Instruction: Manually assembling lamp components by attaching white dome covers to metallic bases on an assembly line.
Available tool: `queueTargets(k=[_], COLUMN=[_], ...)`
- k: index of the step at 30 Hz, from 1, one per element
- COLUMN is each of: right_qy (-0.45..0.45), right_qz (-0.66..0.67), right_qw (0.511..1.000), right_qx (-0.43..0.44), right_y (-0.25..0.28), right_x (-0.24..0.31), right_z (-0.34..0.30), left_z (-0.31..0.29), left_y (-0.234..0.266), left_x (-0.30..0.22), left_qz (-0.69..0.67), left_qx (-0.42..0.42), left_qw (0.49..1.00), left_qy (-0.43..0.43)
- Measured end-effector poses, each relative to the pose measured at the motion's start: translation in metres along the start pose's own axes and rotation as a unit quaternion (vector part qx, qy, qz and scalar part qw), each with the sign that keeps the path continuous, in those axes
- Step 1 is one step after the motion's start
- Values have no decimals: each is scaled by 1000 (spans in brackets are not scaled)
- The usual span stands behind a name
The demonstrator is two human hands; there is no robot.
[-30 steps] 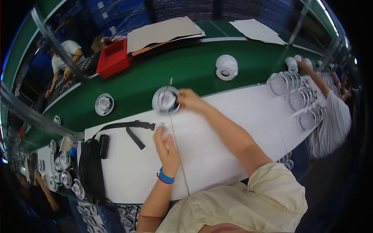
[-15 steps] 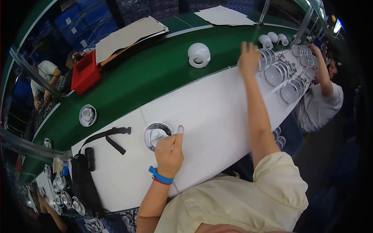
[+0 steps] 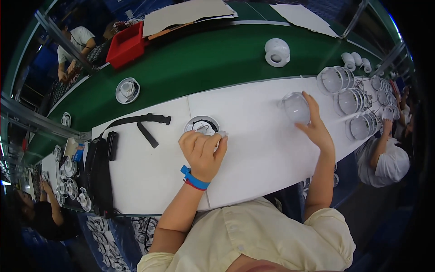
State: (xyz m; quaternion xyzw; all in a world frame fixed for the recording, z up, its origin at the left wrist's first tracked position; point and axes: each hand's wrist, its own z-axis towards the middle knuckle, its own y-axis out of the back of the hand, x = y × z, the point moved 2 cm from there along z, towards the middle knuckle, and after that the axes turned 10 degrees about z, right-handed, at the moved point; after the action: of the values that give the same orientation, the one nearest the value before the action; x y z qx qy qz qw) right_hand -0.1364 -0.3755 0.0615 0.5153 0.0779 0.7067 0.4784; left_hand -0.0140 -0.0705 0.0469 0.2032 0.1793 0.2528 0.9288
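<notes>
My right hand (image 3: 316, 124) grips a translucent dome-shaped lamp cover (image 3: 297, 109) above the white tabletop, fingers along its right side and thumb at its lower edge. The cover is slightly smeared by motion. Left of it, a round white lamp body (image 3: 199, 121) with a dark inner ring and a thin wire lies on the table. My left hand (image 3: 203, 152) covers its near side, fingers curled and thumb close to the index finger, which wears a pale fingertip cover. Whatever those fingers pinch is hidden.
Nested rows of translucent covers (image 3: 351, 102) stand at the right. A black bag (image 3: 99, 177) with a strap lies at left. The green belt (image 3: 204, 63) carries a white lamp housing (image 3: 277, 52) and another lamp body (image 3: 128, 90); beyond are a red bin (image 3: 127, 45) and cardboard sheets (image 3: 186, 16). Co-workers sit at both sides.
My right hand has come back from the rows of covers toward me, now with one cover in it. My left hand's fingers have curled at the lamp body. The whole view has shifted.
</notes>
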Motion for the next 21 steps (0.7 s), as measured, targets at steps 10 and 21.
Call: queueTargets(k=[10, 21], right_qy=[-160, -231], right_qz=[443, 644], right_qw=[879, 670], right_qx=[78, 288], right_y=[-75, -142], right_x=[-47, 74], right_z=[41, -18], left_z=[-5, -3], left_y=[-9, -10], left_x=[4, 12], left_qz=[-31, -31], left_qx=[-14, 20], left_qw=[999, 994], left_qy=[34, 106])
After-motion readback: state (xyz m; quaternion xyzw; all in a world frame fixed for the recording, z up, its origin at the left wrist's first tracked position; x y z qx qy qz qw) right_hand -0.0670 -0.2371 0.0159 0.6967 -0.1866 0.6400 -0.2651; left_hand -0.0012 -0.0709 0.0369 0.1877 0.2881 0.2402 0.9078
